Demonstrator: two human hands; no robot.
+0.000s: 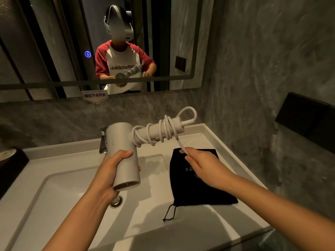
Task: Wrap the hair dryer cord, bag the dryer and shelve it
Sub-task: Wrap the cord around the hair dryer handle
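My left hand (113,168) grips the barrel of a pale grey hair dryer (123,142), held above the sink with its handle pointing up and to the right. The white cord (163,130) is coiled several times around that handle, with a loop sticking out past the handle's end. My right hand (198,163) pinches the free stretch of cord just below the handle. A black drawstring bag (197,185) lies flat on the counter under my right hand, its string trailing toward me.
A white sink basin (59,194) with a metal drain (116,201) and a chrome faucet (103,144) is below the dryer. The mirror (54,42) above reflects the person. A black box (308,120) is mounted on the right wall. A dark object (10,165) sits at left.
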